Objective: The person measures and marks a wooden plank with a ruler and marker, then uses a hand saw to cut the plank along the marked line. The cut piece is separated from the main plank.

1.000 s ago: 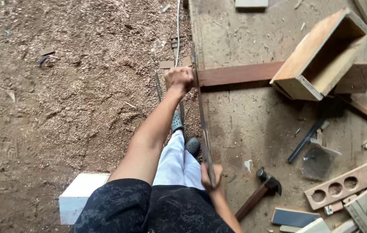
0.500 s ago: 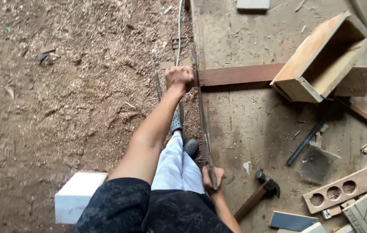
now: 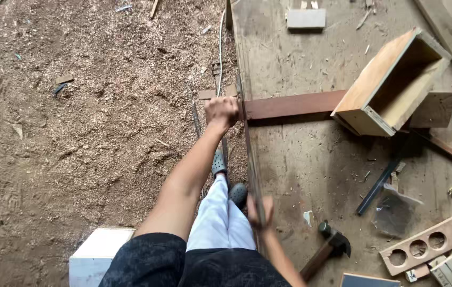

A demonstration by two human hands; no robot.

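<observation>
My left hand point(image 3: 222, 112) is stretched out and closed over the end of a reddish-brown plank point(image 3: 295, 104), where it juts past the workbench edge. The plank lies across the bench point(image 3: 300, 159), and its far end disappears under an open wooden box point(image 3: 383, 85). My right hand point(image 3: 260, 211), close to my body, grips the handle end of a long thin saw point(image 3: 251, 159). The saw's blade runs along the bench edge up to the plank, right beside my left hand. My foot in a grey clog point(image 3: 218, 162) stands on the sawdust below.
A hammer point(image 3: 328, 248) lies near my right hand. Also on the bench are a dark rod point(image 3: 377, 186), a clear plastic bag point(image 3: 396, 212), a wood strip with three round holes point(image 3: 428, 244) and a small grey block point(image 3: 306, 18). A white block point(image 3: 98, 255) and a cable point(image 3: 219, 48) lie on the sawdust floor.
My right hand and the saw have shifted slightly along the bench edge. My left hand keeps its hold on the plank end.
</observation>
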